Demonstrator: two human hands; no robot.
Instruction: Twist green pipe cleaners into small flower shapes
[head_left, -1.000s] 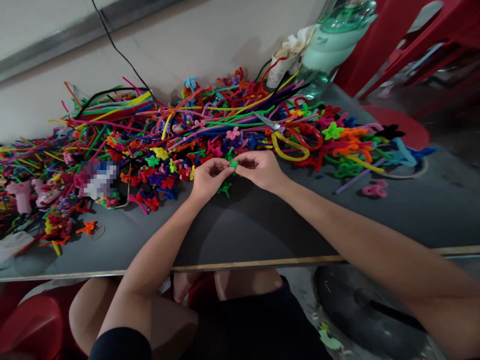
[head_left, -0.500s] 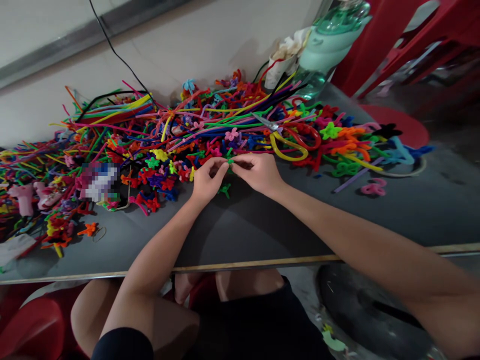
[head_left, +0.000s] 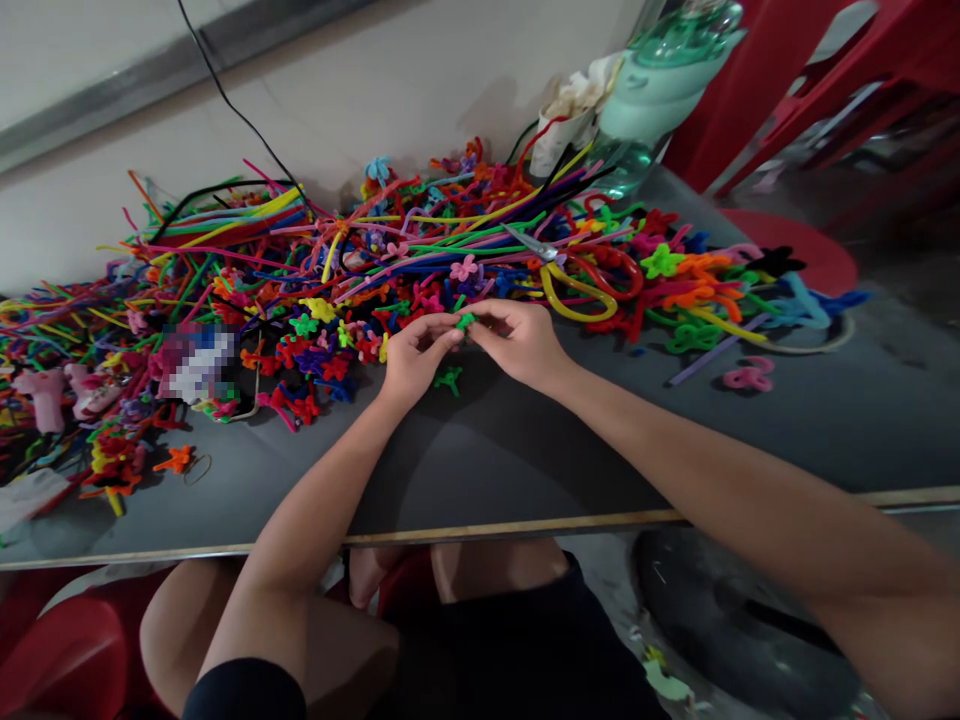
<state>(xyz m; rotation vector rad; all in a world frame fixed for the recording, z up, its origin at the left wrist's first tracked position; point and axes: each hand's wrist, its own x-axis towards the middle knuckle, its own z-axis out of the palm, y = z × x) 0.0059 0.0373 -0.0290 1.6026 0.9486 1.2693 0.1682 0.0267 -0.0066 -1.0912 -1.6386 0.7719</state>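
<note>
Between my fingertips is a small green pipe-cleaner piece (head_left: 466, 322), bent into a knotted, flower-like shape. My left hand (head_left: 417, 358) pinches it from the left with thumb and forefinger. From the right, my right hand (head_left: 523, 345) grips the same piece, its fingers partly hiding it. Just below the hands, a second green pipe-cleaner piece (head_left: 448, 378) lies on the dark table (head_left: 517, 450). Behind my hands spreads a heap of coloured pipe cleaners (head_left: 420, 235) with many small bent flowers among them.
Yellow- and red-handled scissors (head_left: 577, 290) lie on the heap to the right. A green water bottle (head_left: 645, 110) and a white cup (head_left: 555, 140) stand at the back. A pink twisted piece (head_left: 748, 374) lies right, an orange one (head_left: 177, 459) left. Red chairs (head_left: 757, 90) stand beyond.
My fingers have shifted slightly around the green piece, and more of it shows now between the fingertips. The arms and the things on the table stay in place.
</note>
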